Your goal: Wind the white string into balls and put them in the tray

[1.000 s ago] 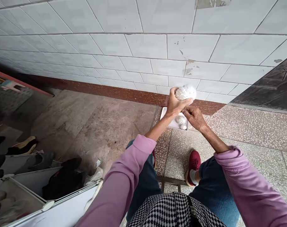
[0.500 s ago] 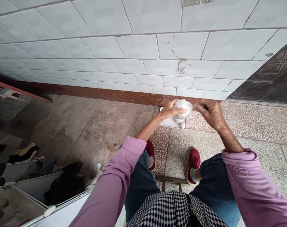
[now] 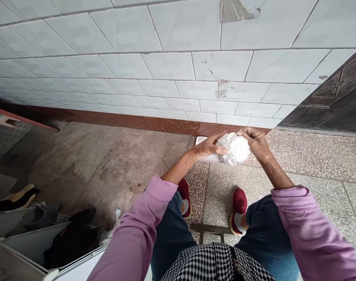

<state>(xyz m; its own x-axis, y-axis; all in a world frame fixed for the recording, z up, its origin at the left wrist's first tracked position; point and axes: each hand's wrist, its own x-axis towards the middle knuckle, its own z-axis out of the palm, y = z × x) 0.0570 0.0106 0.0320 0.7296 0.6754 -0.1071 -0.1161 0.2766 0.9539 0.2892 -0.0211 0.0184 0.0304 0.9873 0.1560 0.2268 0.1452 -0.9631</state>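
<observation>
The left hand [image 3: 208, 148] is curled firmly around a white ball [image 3: 235, 149], its thumb laid across the near face and its other fingers bent toward the far side. The ball sits just right of that hand's palm, bulky and ridged all over, its surface looking like bunched strands or folds. Across from it, the right hand [image 3: 256, 142] is at the ball's upper right edge, its fingers drawn together and a little blurred; I cannot tell whether they pinch a strand. Just under the left hand, partly covered by the ball, a white tray [image 3: 213, 158] lies on the floor [image 3: 306, 152]. Just beyond both hands runs a brown baseboard [image 3: 136, 119], with a white tiled wall [image 3: 166, 64] above it. A dark door [image 3: 339, 97] stands farther off to the right of the right hand. On the near side of the hands are a left shoe [image 3: 184, 191] and a right shoe [image 3: 239, 205], both red, then blue jeans [image 3: 172, 234] and a checked cloth [image 3: 207, 261] over the lap. Well to the left hand's left and nearer the body, a white rack [image 3: 86, 263] holds dark items [image 3: 72, 238].
</observation>
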